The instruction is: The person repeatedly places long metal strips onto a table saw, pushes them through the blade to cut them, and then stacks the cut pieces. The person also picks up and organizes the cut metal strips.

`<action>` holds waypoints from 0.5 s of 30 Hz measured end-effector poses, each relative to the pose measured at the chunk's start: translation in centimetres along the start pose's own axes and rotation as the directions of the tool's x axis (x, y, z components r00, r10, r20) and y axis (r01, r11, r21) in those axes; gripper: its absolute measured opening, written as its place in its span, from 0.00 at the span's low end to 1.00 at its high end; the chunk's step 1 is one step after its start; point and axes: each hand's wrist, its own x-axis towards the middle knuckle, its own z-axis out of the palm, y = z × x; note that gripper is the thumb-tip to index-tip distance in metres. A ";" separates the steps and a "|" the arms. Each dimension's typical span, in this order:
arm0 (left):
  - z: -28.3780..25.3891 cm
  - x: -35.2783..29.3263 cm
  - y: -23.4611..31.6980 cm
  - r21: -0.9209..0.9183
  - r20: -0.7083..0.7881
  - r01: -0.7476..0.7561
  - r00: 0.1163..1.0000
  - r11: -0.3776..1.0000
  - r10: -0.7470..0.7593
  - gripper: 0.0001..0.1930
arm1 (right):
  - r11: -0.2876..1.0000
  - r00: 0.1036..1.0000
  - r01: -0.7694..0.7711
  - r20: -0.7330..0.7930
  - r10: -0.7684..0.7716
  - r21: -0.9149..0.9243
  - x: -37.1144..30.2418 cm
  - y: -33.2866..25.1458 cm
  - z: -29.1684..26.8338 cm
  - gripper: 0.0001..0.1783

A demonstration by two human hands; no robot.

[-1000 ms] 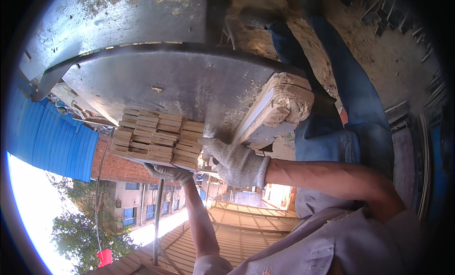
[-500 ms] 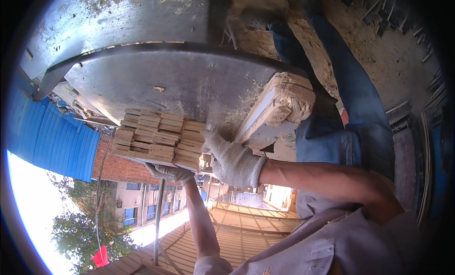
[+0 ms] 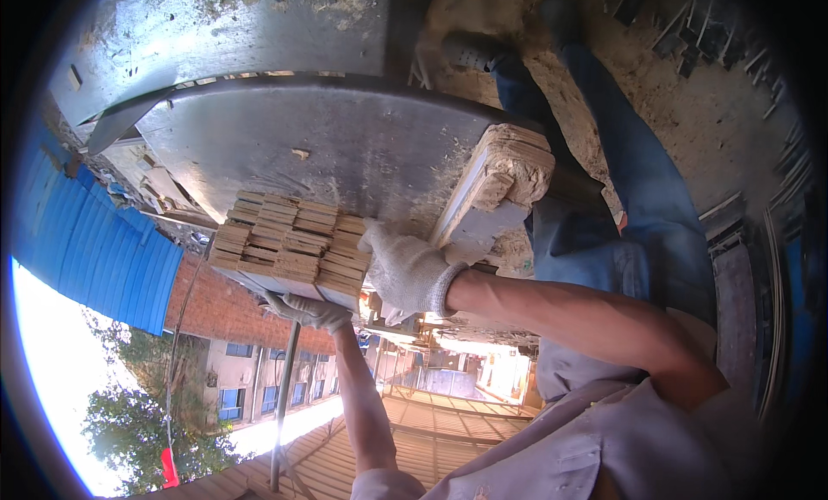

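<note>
A stack of thin wooden strips [image 3: 297, 241], in several uneven layers with rough ends showing, lies at the edge of a dark metal table [image 3: 285, 121]. My left hand [image 3: 310, 312], in a pale knitted glove, is closed on the stack's lower edge, with some fingers hidden against it. Also gloved, my right hand [image 3: 405, 269] presses on the stack's right end, its fingertips bent over the nearest strips. Right of it, a thick, rough-edged wooden block [image 3: 516, 164] with a smooth pale side sits at the table's edge.
Another metal surface [image 3: 233, 34] with dust and scraps adjoins the table. A wood chip [image 3: 300, 153] lies on the tabletop. My legs [image 3: 638, 155] are at upper right, over dusty ground. Dark strips [image 3: 690, 47] lie at far upper right. A metal pole [image 3: 283, 396] stands below the stack.
My right hand has shifted left and slightly up, closer against the end of the stack. My left hand keeps its place under the edge. The whole view has shifted slightly.
</note>
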 end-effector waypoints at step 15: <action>-6.1 -4.7 5.4 -0.136 -0.003 0.168 0.985 0.976 -0.170 0.37 | 0.974 0.951 0.131 -0.255 -0.177 -0.187 -8.3 -1.9 0.4 0.35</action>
